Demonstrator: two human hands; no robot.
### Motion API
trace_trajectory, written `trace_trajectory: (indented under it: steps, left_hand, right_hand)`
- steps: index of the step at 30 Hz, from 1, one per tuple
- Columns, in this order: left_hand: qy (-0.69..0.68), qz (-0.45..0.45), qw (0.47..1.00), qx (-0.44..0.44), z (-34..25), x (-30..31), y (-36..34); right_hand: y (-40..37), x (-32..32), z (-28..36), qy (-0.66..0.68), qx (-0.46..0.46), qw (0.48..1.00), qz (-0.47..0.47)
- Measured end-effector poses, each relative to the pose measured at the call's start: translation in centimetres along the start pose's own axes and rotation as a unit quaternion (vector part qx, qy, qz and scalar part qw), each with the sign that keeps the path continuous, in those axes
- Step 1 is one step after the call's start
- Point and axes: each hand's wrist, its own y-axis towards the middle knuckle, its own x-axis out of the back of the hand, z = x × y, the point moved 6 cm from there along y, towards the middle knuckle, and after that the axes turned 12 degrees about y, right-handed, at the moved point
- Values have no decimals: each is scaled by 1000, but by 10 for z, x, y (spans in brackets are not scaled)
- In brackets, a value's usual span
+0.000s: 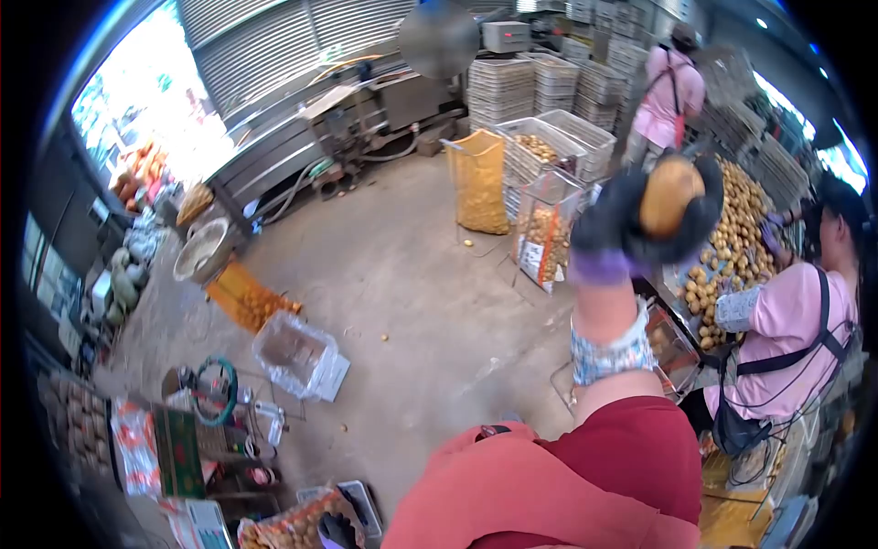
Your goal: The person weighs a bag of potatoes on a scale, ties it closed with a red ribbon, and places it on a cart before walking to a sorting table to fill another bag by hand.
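My right hand [608, 224], in a dark glove with a purple cuff, is raised at the end of a red sleeve. Its fingers are closed around a brown potato [672, 197], held up in front of the camera. At the bottom edge my left hand [338, 531], also in a dark glove, shows only in part. It lies against a mesh bag of potatoes [297, 523]; its fingers are too hidden to read. Behind my raised hand, a heap of potatoes [736, 220] covers a sorting table.
A co-worker in pink [777, 339] reaches over the heap at right; another person [672, 91] stands farther back. Filled sacks [480, 183] and stacked crates [503, 87] stand ahead. A lined box [297, 352] and an orange sack [247, 297] sit on the floor at left.
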Motion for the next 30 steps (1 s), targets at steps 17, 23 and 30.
trace_trajectory:
  steps: [17, 23, 30]
  left_hand:
    - [126, 414, 900, 48, -248, -302, -70]
    - [209, 369, 905, 36, -298, -312, -69]
    - [238, 361, 899, 63, -252, -281, -73]
  right_hand:
    - [-227, 451, -124, -533, -575, 549, 289]
    - [-226, 598, -243, -699, -526, 401, 274]
    - [-342, 587, -177, -360, -686, 587, -235]
